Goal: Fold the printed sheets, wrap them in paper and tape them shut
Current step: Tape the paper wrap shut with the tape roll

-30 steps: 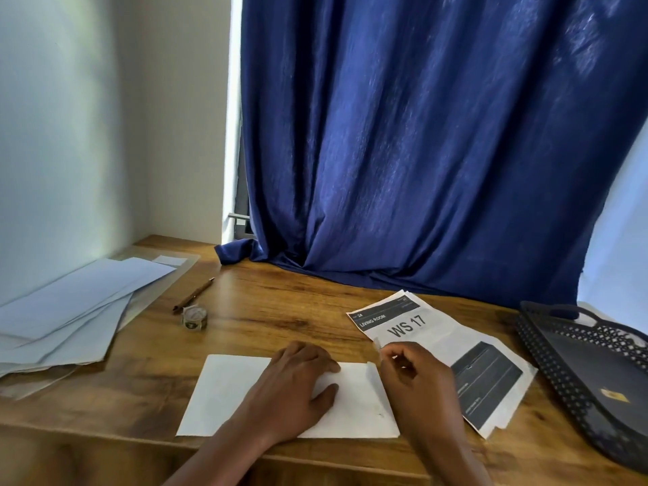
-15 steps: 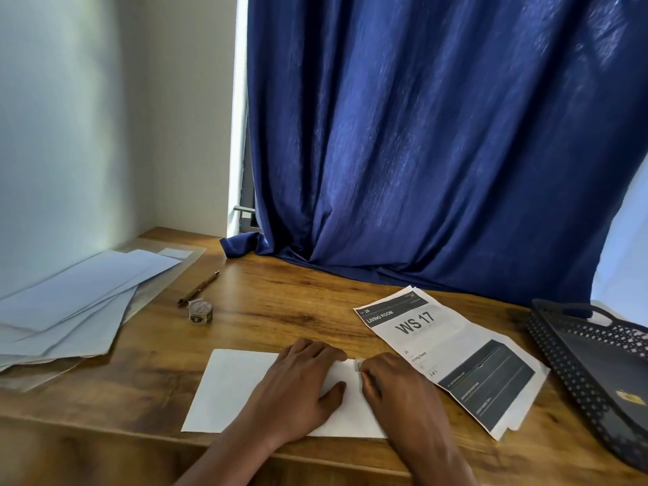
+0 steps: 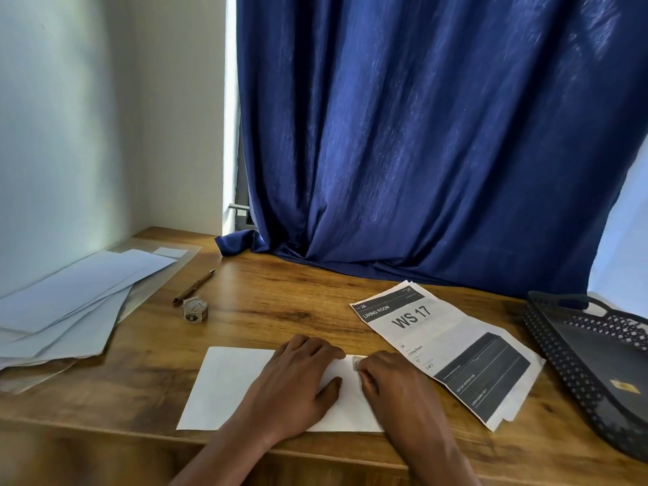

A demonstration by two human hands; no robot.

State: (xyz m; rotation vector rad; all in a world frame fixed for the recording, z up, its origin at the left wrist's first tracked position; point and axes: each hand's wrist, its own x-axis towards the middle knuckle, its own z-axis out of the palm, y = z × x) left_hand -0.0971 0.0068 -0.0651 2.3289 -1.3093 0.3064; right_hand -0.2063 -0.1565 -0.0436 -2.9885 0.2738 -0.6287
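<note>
Nearest the table's front edge, the left hand (image 3: 298,384) presses flat on the white paper packet (image 3: 228,387) while the right hand (image 3: 392,384) pinches a small piece of tape (image 3: 357,363) onto its far edge, so this bundle looks wrapped and is being sealed. Just beyond, folded printed sheets (image 3: 445,349) marked WS 17 lie unwrapped. Further left sit the tape roll (image 3: 195,307) and spare paper (image 3: 70,303), so more wrapping likely remains.

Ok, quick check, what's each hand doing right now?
Left hand: open, fingers flat, pressing on the white folded paper packet.
Right hand: fingers curled, pinching a small clear piece of tape at the packet's top edge.
</note>
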